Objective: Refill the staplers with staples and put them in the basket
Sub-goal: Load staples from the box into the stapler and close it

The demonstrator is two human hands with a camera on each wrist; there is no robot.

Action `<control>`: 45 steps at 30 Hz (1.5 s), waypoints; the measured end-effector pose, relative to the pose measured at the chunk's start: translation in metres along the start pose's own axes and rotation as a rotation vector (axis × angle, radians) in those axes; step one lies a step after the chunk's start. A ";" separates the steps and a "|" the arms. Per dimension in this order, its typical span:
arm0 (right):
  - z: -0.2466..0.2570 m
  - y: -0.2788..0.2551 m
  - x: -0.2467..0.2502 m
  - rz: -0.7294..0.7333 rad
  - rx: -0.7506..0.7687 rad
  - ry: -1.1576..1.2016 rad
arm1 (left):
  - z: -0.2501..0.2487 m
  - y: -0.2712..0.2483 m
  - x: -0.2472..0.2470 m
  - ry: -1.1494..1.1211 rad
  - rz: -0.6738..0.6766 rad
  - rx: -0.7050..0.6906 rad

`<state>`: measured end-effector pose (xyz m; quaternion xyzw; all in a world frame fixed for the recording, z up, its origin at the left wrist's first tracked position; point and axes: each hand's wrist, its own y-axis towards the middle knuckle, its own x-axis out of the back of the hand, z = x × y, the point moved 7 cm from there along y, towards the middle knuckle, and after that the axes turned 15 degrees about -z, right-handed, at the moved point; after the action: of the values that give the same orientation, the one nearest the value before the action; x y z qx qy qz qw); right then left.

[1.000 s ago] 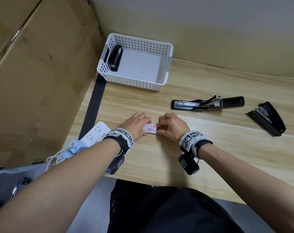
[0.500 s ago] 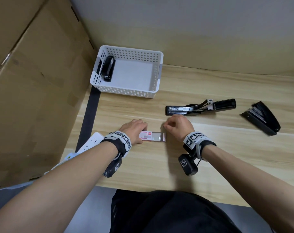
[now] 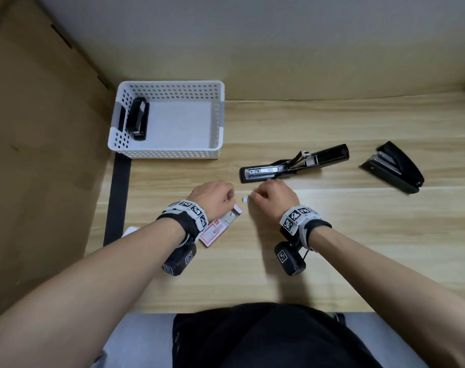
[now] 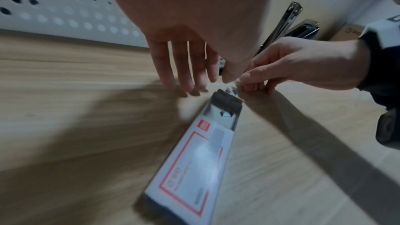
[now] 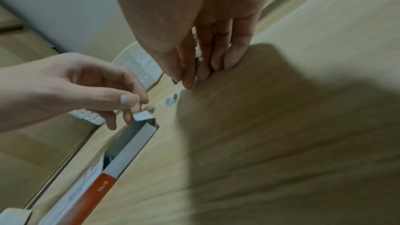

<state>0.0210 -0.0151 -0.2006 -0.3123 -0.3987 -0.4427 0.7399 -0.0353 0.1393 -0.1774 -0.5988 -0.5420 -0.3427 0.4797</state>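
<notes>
The red-and-white staple box (image 3: 216,231) lies slanted on the table under my left wrist, with its tray slid out (image 4: 225,109). A short silver staple piece (image 3: 245,200) lies loose on the wood just past the tray's end (image 5: 172,101). My left hand (image 3: 226,199) hovers over that end with loosely bent fingers and holds nothing I can see. My right hand (image 3: 255,195) has its fingertips (image 5: 229,62) down on the table beside the staple piece, thumb against forefinger. The black stapler (image 3: 292,166) lies swung open just beyond my right hand.
A white perforated basket (image 3: 218,120) stands at the back left with one black stapler (image 3: 138,118) inside. A second shut stapler (image 3: 393,167) lies far right. A cardboard wall rises on the left, and a white power strip (image 5: 140,64) sits by the table's left edge.
The staple box has turned slantwise with its tray out. My right hand came back from the open stapler to the staple piece. My left hand moved up to the tray's end.
</notes>
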 end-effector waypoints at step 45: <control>-0.022 0.005 0.006 -0.007 -0.018 0.231 | -0.014 0.040 -0.018 -0.145 0.064 0.092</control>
<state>0.0338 -0.0336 -0.2061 -0.2645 -0.3079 -0.4817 0.7766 0.0020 0.1224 -0.1977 -0.6164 -0.5712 -0.2579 0.4768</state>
